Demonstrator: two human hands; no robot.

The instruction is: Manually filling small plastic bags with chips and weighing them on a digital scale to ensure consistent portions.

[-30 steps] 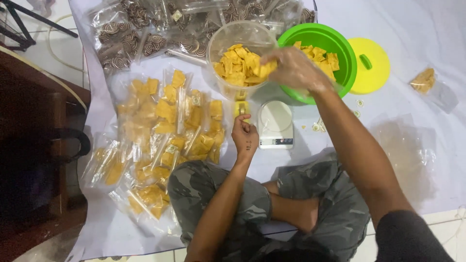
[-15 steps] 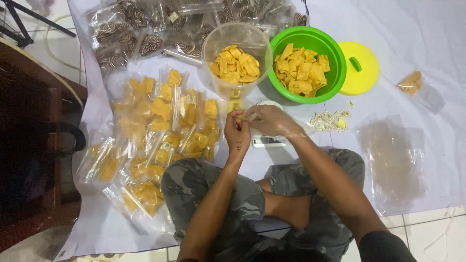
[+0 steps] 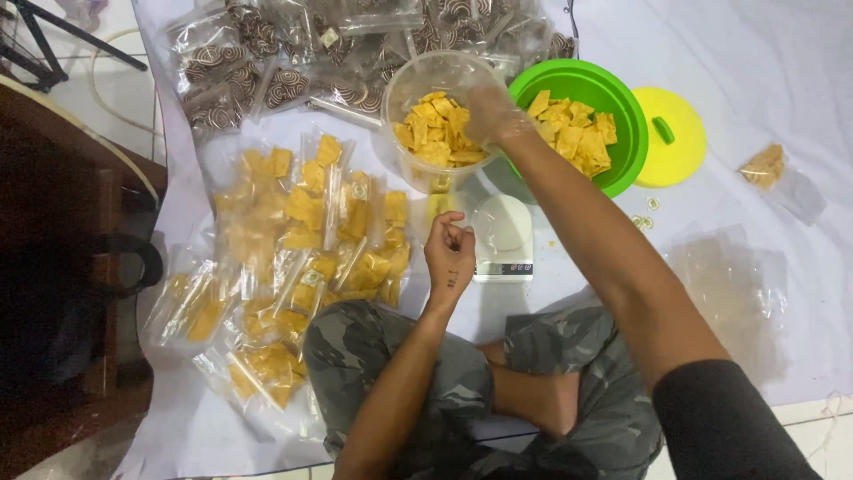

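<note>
The right hand (image 3: 491, 114), in a thin clear glove, is dipped into the clear tub (image 3: 418, 76) at the far edge of the white sheet (image 3: 764, 71); fingers are curled among the yellow chips (image 3: 434, 133), but whether any are gripped can't be told. The left hand (image 3: 449, 252) is held loosely curled near the sheet's middle, just beside the small white scale (image 3: 504, 238); a bit of clear plastic may be pinched, too small to confirm. Risks, as judged: chips could be crushed by a tight grab, or dropped on the sheet btwn tub and scale; the tub could be tipped by the forearm. The chips look thin, squarish, dry, brittle. More are seen in the green bowl (image 3: 622, 98), w/ filled bags (image 3: 302, 231) at the left edge.
</note>
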